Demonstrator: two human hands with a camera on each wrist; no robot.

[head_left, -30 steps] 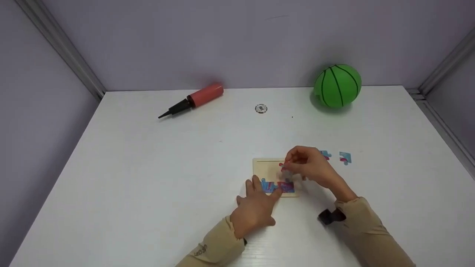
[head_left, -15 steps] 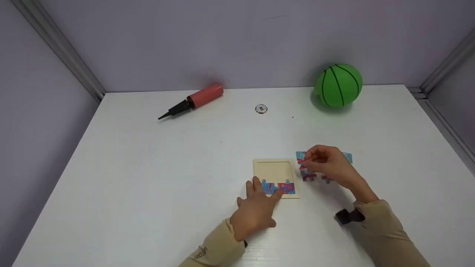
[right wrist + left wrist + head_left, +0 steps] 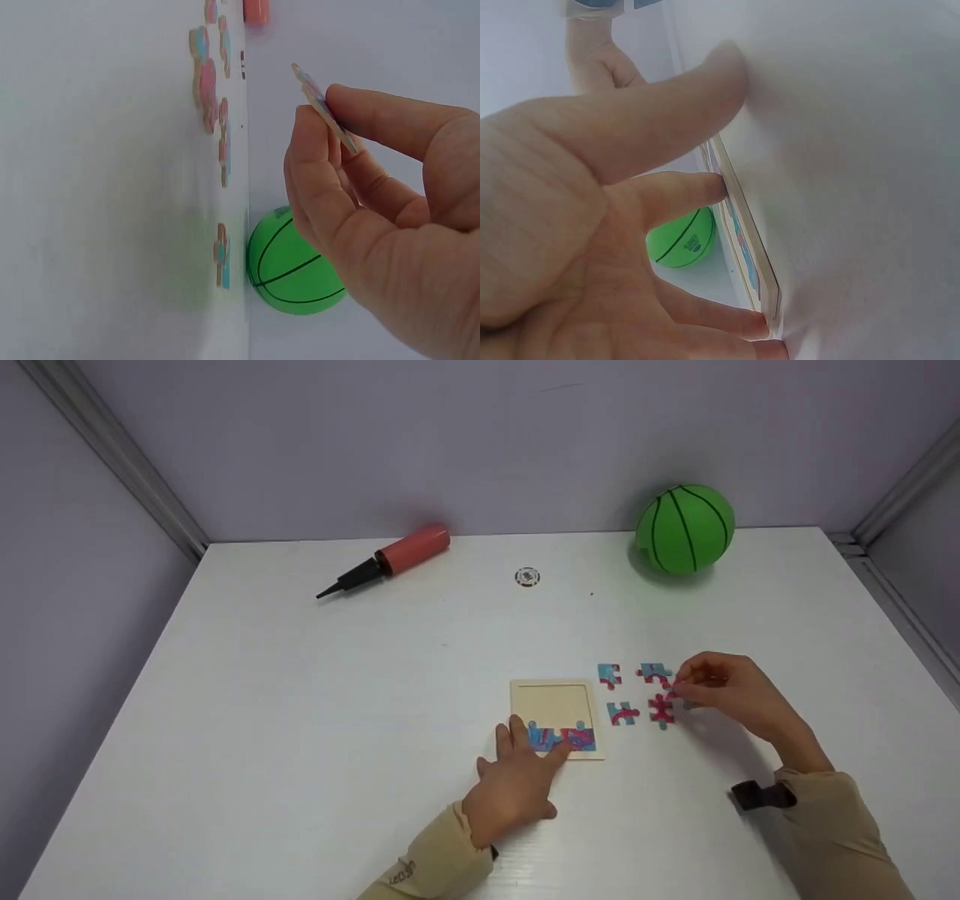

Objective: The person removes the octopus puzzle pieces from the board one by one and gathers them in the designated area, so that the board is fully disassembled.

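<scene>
Stretching across most of the head view is a white table (image 3: pixel 360 675). Two tan sleeves (image 3: pixel 840 825) reach in from the near edge; the left one carries dark lettering (image 3: pixel 403 872), too blurred to read surely. A hand pump (image 3: pixel 390 559), red-bodied with a black nozzle, lies at the back near the wall, and a green ball (image 3: pixel 684 530) with black lines sits back right, its small printed mark (image 3: pixel 692 244) illegible. The left hand (image 3: pixel 512 791) is spread, fingertips touching the near and left sides of a square wooden frame (image 3: pixel 599 720). The right hand (image 3: pixel 739 690) pinches a puzzle piece (image 3: pixel 321 106) between thumb and fingers, raised clear of the table. Joined blue, purple and pink pieces (image 3: pixel 577 741) fill the frame's near end, with bare wood behind them. Right of the frame, loose pieces (image 3: pixel 621 713) in blue and pink lie flat. Well behind the frame rests a round chip (image 3: pixel 527 577), dark marks around its rim, its central print too small to read
</scene>
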